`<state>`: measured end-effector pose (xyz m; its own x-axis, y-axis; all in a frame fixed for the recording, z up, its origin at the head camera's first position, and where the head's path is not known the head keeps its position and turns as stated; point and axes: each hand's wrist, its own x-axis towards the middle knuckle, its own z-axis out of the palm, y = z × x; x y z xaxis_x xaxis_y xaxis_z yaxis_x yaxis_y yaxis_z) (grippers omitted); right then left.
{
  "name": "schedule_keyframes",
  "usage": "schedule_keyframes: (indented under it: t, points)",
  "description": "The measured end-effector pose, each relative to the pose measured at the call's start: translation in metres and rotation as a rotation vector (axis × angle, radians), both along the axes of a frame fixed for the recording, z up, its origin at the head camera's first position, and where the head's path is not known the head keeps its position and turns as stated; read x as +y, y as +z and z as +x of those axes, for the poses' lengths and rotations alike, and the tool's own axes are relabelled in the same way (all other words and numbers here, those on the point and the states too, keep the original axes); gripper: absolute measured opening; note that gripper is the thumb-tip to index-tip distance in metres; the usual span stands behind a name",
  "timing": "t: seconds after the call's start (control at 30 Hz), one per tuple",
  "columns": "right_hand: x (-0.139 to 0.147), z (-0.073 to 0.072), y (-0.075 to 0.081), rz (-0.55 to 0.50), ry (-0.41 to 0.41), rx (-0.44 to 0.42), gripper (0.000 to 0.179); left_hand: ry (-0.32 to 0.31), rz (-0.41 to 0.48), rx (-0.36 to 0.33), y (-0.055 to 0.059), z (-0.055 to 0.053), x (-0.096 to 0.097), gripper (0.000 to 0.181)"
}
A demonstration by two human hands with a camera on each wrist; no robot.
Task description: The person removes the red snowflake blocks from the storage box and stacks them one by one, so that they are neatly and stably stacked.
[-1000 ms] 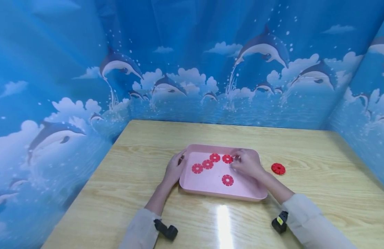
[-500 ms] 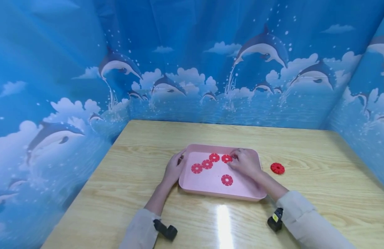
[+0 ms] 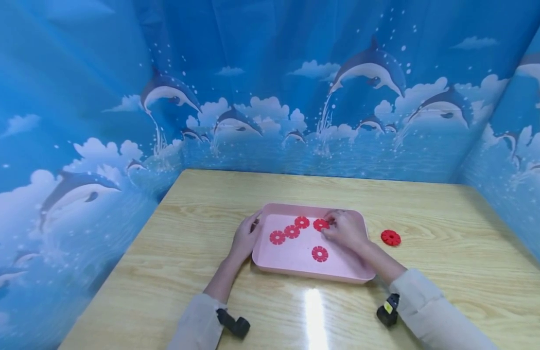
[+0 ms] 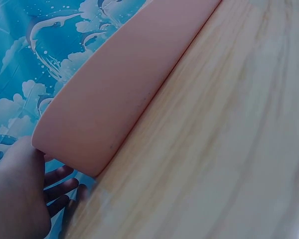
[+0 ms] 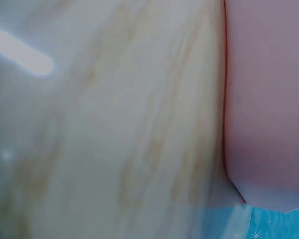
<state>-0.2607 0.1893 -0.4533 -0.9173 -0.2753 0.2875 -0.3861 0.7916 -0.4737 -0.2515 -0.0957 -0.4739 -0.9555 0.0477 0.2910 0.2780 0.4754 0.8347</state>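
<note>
In the head view a shallow pink tray (image 3: pixel 291 266) stands on the table. My left hand (image 3: pixel 245 236) grips its left wall, and in the left wrist view the same hand (image 4: pixel 20 191) has several fingers outside the tray's corner. Inside the tray lie several red notched building discs. Three of them form a slanting row, with a disc (image 3: pixel 292 231) in the middle; another disc (image 3: pixel 320 253) sits apart near the front. At the tray's back right, my right hand (image 3: pixel 346 231) pinches the right edge of a red notched disc (image 3: pixel 319 224), partly covering it. The right wrist view shows no hand.
To the right of the tray, red notched discs (image 3: pixel 391 237), apparently stacked, lie on the wooden table (image 3: pixel 200 204). Blue dolphin-print curtains (image 3: pixel 270 97) rise behind the table and along both sides. A bright light reflection marks the table's front.
My right hand has shifted slightly left, and its fingers now cover more of the disc's right edge. The left hand and the tray stay in place.
</note>
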Motion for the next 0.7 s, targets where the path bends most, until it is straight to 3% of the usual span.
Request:
schedule_keyframes:
  t: [0.33,0.57,0.7]
  points:
    - [0.003,0.007,0.013,-0.021,-0.015,0.050,0.027,0.008,0.006,-0.012,0.001,0.000,0.000,0.038]
    - [0.011,0.018,0.022,-0.107,-0.041,-0.042,0.031,0.011,-0.003,-0.024,0.000,-0.001,0.000,0.039]
    - [0.016,0.025,0.026,-0.111,-0.056,-0.050,0.034,0.014,-0.011,-0.017,-0.001,-0.001,0.001,0.039]
